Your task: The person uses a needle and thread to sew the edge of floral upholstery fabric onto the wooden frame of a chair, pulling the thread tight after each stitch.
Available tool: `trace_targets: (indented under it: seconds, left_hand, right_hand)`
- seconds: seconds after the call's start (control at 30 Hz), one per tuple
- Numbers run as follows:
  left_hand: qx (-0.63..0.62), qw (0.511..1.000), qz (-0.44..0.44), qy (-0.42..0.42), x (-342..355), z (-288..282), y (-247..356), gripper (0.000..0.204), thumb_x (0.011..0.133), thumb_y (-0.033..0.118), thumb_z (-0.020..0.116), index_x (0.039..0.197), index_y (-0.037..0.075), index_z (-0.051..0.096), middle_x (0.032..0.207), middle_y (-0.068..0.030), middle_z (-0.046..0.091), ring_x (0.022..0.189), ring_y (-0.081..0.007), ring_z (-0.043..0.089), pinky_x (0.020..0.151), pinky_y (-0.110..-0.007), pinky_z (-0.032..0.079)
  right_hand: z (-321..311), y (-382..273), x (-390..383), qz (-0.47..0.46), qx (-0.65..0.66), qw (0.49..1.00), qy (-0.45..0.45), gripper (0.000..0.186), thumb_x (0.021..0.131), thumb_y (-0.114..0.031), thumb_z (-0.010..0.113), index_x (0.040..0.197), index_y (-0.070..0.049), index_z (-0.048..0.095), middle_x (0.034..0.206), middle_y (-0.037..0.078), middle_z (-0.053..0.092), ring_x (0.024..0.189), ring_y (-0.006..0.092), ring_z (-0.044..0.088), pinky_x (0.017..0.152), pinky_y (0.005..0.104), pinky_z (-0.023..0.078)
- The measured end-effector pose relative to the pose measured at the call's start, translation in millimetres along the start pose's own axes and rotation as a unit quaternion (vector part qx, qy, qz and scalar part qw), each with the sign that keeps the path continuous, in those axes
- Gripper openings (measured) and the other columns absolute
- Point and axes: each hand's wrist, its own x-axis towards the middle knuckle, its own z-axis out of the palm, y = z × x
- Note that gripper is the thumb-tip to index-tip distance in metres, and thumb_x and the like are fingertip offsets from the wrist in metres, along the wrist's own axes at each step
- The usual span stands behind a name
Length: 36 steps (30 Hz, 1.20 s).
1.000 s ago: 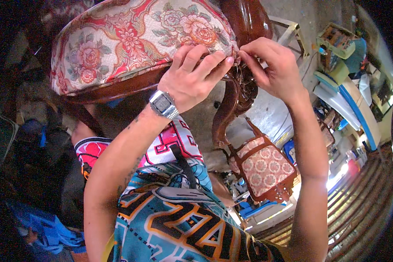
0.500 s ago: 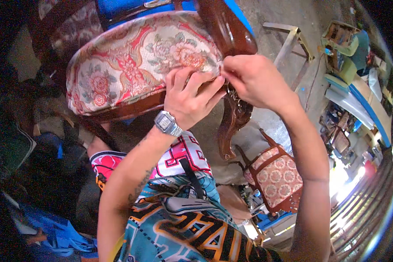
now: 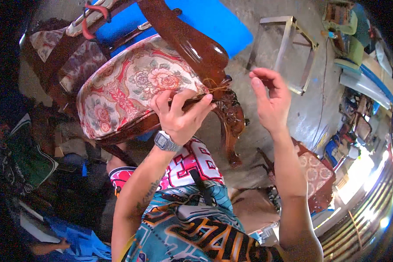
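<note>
**Firm frame, soft seat, fine thread**

The carved wooden armchair (image 3: 192,46), upper centre-left, looks heavy, rigid and slick with varnish; I'd grip its arm. Its floral upholstered seat (image 3: 131,83) should give under pressure, best steadied along the lower edge. There my left hand (image 3: 179,118) lies, fingers bent and spread; I can't tell if it pinches cloth. My right hand (image 3: 273,102) hangs right of centre, half-curled, wrist nearly straight, its pinch unclear. Tan thread (image 3: 218,90) loops at the seat corner, probably easily snagged.

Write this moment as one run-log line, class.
left hand: touching flowered seat near lower edge | right hand: raised, apart from chair | yellowish thread: at seat corner
</note>
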Motion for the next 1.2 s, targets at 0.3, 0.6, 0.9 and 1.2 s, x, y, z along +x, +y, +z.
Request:
trace_targets:
  seconds: [0.3,0.6,0.9,1.2]
  left_hand:
    - [-0.111,0.992,-0.008,-0.066,-5.3,-7.9,-6.3,0.018,0.065,0.021,0.079,0.082,0.019,0.072,0.082,0.0036,0.053,0.089,-0.022,0.048,0.082,-0.04,0.034]
    - [-0.083,0.996,-0.01,-0.02,-13.2,-0.5,-9.4,0.016,0.068,0.016,0.076,0.081,0.014,0.068,0.082,0.0011,0.057,0.089,-0.0228,0.05,0.082,-0.042,0.032]
    - [-0.223,0.965,-0.082,-0.108,-32.5,-34.7,3.1,0.014,0.074,0.011,0.068,0.07,0.009,0.054,0.076,-0.0066,0.052,0.075,-0.0259,0.048,0.076,-0.04,0.031]
    - [-0.14,0.988,0.033,-0.058,0.7,-63.6,-6.3,0.045,0.082,0.046,0.065,0.11,0.011,0.063,0.109,-0.0123,0.056,0.104,-0.031,0.051,0.091,-0.047,0.038]
  right_hand:
    - [32.4,10.7,-56.9,-0.213,-0.135,0.966,-0.051,0.026,0.074,-0.011,0.073,0.098,-0.012,0.066,0.096,0.001,0.063,0.086,0.0216,0.057,0.077,0.0361,0.045]
    - [57.5,11.9,-42.4,-0.253,-0.228,0.939,-0.043,0.036,0.07,-0.018,0.067,0.105,-0.016,0.067,0.091,-0.006,0.059,0.077,0.0157,0.05,0.069,0.0322,0.041]
    - [47.3,7.1,-51.4,-0.324,-0.16,0.912,-0.195,0.016,0.071,-0.022,0.066,0.085,-0.015,0.063,0.091,-0.002,0.062,0.091,0.0192,0.055,0.074,0.0355,0.043]
    - [27.2,-18.4,-112.0,-0.018,0.329,0.928,-0.172,0.016,0.082,-0.006,0.063,0.081,-0.007,0.047,0.069,0.008,0.048,0.06,0.0226,0.046,0.061,0.0379,0.042]
